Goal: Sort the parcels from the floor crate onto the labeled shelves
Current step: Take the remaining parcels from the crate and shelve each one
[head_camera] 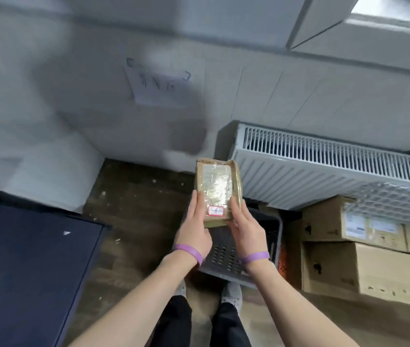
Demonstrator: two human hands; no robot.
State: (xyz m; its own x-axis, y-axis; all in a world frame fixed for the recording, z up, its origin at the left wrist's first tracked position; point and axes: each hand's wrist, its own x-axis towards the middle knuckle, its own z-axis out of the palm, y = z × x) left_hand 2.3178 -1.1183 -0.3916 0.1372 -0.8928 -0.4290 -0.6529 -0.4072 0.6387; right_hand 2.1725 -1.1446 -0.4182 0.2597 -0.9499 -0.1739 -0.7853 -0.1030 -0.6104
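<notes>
Clamped flat brown tape-wrapped parcel (217,186) between left hand (193,231) and right hand (246,231); needed red-edged white label (216,210) kept uncovered for reading.

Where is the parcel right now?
Head view, centre: the parcel is held up between the left hand and the right hand, over the grey floor crate, with the white radiator to its right.

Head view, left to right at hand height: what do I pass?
Dark panel → left hand → parcel → right hand → cardboard boxes.
</notes>
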